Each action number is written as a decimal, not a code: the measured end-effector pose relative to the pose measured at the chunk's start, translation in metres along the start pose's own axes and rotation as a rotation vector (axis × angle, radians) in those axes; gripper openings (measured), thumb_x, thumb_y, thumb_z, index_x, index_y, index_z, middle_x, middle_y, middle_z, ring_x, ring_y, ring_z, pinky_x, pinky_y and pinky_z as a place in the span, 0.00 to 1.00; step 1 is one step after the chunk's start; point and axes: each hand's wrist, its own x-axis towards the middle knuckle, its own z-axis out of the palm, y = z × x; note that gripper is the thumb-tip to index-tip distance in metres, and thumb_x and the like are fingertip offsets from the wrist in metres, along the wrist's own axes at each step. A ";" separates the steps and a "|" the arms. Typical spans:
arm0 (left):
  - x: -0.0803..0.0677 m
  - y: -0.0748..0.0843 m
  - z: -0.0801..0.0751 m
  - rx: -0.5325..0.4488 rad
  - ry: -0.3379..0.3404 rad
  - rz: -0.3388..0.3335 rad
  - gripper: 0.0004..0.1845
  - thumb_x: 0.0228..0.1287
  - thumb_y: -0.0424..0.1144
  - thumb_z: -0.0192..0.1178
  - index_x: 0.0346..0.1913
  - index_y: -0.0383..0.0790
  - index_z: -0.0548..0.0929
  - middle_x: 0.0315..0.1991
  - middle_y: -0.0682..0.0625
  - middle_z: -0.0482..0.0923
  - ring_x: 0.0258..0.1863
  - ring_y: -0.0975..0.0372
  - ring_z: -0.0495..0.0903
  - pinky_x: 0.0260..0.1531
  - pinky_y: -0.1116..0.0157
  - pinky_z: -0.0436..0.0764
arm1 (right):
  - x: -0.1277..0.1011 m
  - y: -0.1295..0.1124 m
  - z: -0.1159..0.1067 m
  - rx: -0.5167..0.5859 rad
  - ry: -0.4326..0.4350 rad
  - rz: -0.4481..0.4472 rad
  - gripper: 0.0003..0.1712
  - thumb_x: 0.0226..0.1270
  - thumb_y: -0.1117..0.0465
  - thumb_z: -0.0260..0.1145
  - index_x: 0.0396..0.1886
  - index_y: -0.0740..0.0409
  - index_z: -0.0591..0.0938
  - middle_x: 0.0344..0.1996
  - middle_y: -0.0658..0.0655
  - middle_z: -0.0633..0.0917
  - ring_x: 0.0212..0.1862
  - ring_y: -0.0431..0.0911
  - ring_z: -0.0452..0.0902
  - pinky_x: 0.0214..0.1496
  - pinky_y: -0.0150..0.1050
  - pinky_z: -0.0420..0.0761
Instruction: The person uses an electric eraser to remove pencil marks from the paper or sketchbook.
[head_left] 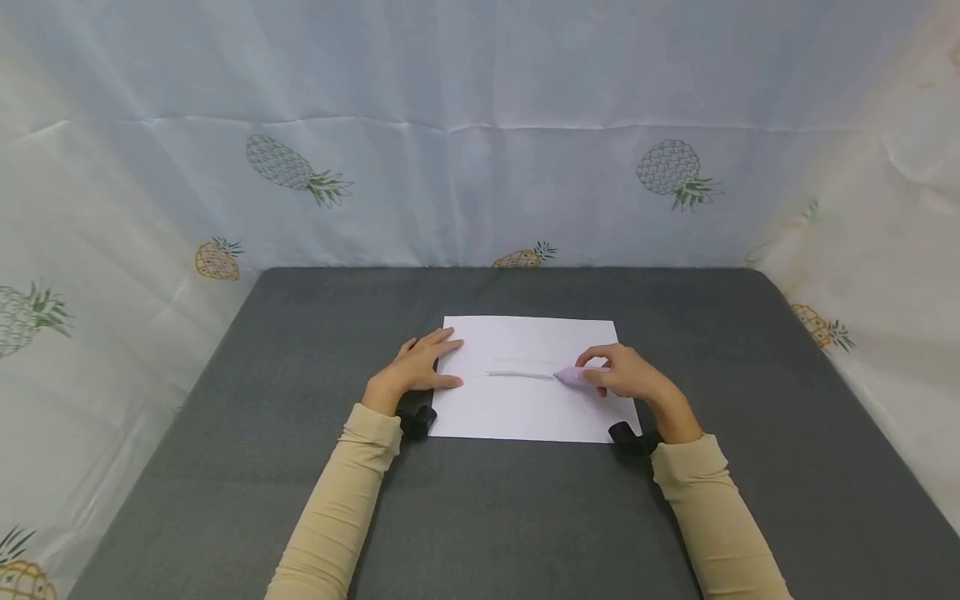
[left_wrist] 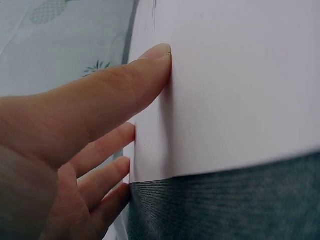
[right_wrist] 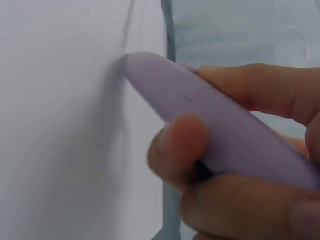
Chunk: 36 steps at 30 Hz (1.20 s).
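A: Near edge first?
B: Two beige sleeves (head_left: 341, 500) come in over the grey mat (head_left: 525, 517). A black wrist camera sits at each near corner of the paper sheet (head_left: 525, 408).
A: Left hand?
B: Left hand (head_left: 416, 367) lies flat on the sheet's left edge, fingers straight and slightly spread, thumb (left_wrist: 125, 85) pressing the paper.
A: Right?
B: Right hand (head_left: 626, 373) is over the sheet's right side, thumb and fingers pinching a lilac eraser pen (head_left: 573, 376). Tip touches the paper at the right end of a grey pencil smear (head_left: 517, 374) across the sheet's middle.
A: Beyond the sheet?
B: Bare mat, then pineapple-print cloth (head_left: 480, 125) on the back and sides.
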 end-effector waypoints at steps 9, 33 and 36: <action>0.001 0.001 0.000 -0.002 -0.009 0.001 0.40 0.62 0.52 0.63 0.73 0.44 0.61 0.78 0.42 0.49 0.79 0.48 0.48 0.75 0.40 0.44 | -0.001 0.000 0.001 -0.013 0.002 0.001 0.16 0.65 0.58 0.58 0.49 0.61 0.80 0.13 0.53 0.78 0.16 0.39 0.60 0.20 0.32 0.62; -0.001 0.001 -0.001 0.007 0.004 0.008 0.40 0.62 0.52 0.63 0.73 0.43 0.61 0.78 0.42 0.49 0.78 0.47 0.49 0.75 0.40 0.45 | 0.002 -0.002 0.002 -0.055 0.018 -0.014 0.16 0.66 0.58 0.59 0.49 0.61 0.80 0.14 0.55 0.80 0.18 0.40 0.62 0.23 0.33 0.62; -0.002 0.001 -0.002 0.009 0.005 0.010 0.40 0.62 0.52 0.63 0.73 0.43 0.61 0.78 0.41 0.49 0.78 0.47 0.49 0.74 0.39 0.45 | 0.002 -0.002 0.002 -0.045 0.003 -0.002 0.16 0.65 0.58 0.59 0.49 0.60 0.81 0.14 0.57 0.79 0.17 0.40 0.61 0.22 0.32 0.62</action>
